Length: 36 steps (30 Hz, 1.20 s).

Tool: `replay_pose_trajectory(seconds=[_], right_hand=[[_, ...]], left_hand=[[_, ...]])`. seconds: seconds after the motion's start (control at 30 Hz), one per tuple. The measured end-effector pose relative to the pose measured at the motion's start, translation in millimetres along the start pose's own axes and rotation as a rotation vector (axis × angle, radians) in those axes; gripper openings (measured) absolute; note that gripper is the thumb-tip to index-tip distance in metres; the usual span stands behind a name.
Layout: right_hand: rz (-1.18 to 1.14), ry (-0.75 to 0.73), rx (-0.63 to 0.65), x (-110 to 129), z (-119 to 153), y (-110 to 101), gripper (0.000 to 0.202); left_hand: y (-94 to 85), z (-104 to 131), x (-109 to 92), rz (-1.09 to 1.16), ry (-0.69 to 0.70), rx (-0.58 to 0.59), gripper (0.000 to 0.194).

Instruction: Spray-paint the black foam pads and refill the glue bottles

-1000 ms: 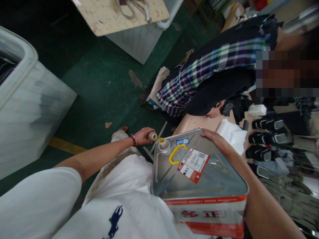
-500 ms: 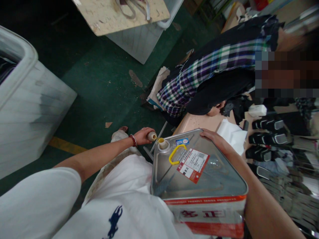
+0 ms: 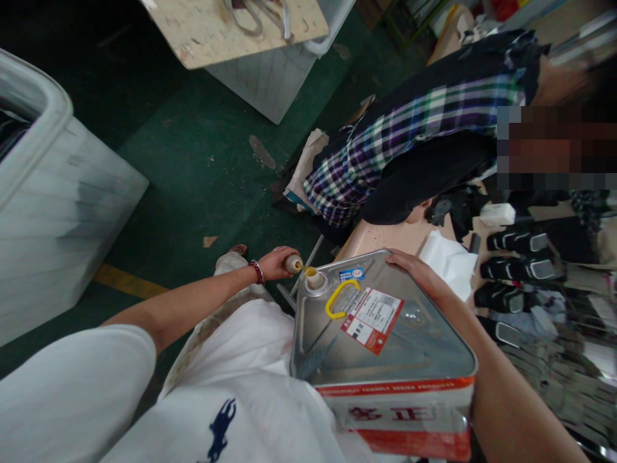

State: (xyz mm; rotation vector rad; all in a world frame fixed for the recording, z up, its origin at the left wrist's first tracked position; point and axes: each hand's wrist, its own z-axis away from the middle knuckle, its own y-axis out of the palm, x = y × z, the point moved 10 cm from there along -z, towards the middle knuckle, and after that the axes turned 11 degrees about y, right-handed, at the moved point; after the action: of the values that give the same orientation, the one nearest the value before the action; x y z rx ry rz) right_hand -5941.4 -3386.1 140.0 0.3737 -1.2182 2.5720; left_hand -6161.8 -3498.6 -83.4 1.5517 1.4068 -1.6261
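A small pale bottle (image 3: 293, 263) is gripped in my left hand (image 3: 276, 262), which has a red beaded bracelet at the wrist. Its open mouth points at the yellow-rimmed spout (image 3: 315, 278) of a large metal can (image 3: 357, 360), and a thin yellowish stream runs between the two. The can leans against my white shirt; its top carries a yellow handle (image 3: 336, 302) and a red-and-white label (image 3: 373, 319). My right hand (image 3: 409, 267) grips the can's far edge, with its fingers partly hidden by the rim.
Beyond the can, a person in a plaid garment (image 3: 409, 122) leans over a table (image 3: 376, 238) with white paper (image 3: 446, 260) and dark fabric pieces. A large white bin (image 3: 96, 212) stands at the left. Another bin (image 3: 270, 83) is under a wooden board (image 3: 202, 38).
The can has shifted very slightly left, and the stream at the spout shows more clearly. The other person's hand is now more hidden behind the sleeve. My hands have barely moved.
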Motion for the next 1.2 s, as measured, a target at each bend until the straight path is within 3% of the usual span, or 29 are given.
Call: replay_pose_trajectory(seconds=[0.3,0.63,0.9,1.2], right_hand=[[0.063,-0.094,0.005,3.0,0.3,1.4,0.022],[0.099,-0.100,-0.020,-4.6,0.8,0.9,0.027],[0.032,0.030,-0.058,-1.0,21.3,-10.6,0.029],[-0.212,0.109,-0.023,-5.7,39.5,-13.2,0.029]], left_hand=[[-0.8,-0.4,-2.2,0.003,-0.020,0.006,0.065],[-0.4,-0.3,-0.5,-0.003,-0.013,0.010,0.065],[-6.7,-8.3,-21.0,0.002,-0.001,0.024,0.067],[-7.6,-24.0,-44.2,-0.018,0.049,0.069,0.065]])
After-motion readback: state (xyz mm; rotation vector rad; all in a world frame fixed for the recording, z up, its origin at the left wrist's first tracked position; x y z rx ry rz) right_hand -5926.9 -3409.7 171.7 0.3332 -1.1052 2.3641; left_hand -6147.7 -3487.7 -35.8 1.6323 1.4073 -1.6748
